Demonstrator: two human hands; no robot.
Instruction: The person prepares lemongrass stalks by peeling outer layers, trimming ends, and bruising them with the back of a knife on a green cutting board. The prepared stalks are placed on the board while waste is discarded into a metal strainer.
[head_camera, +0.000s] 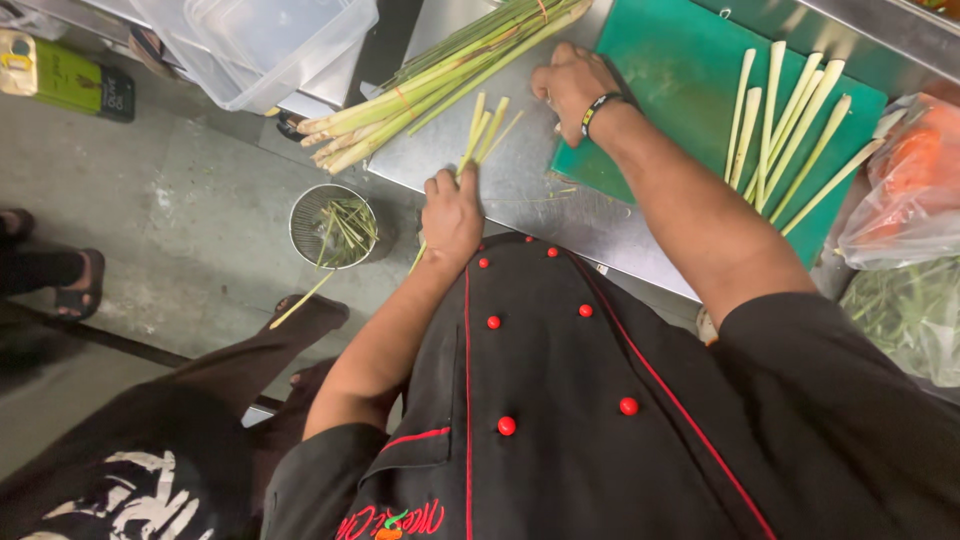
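Note:
My left hand (452, 215) is at the near edge of the steel counter (520, 185), closed around a few thin pale-green lemongrass stalks (482, 130) that fan out away from me. My right hand (572, 85), with a black wristband, rests knuckles-up at the corner of the green cutting board (680, 70), fingers curled; what lies under them is hidden. A tied bundle of long lemongrass (430, 80) lies across the counter just beyond both hands. Several trimmed stalks (790, 130) lie in a row on the board's right side.
A round metal bin (335, 228) with green trimmings stands on the floor below the counter edge, a loose stalk (300, 298) beside it. Clear plastic tubs (265, 45) sit at the top left. Plastic bags (905, 190) of produce lie at the right. Another person's sandalled foot (75, 285) and dark clothing (130, 460) are at the left.

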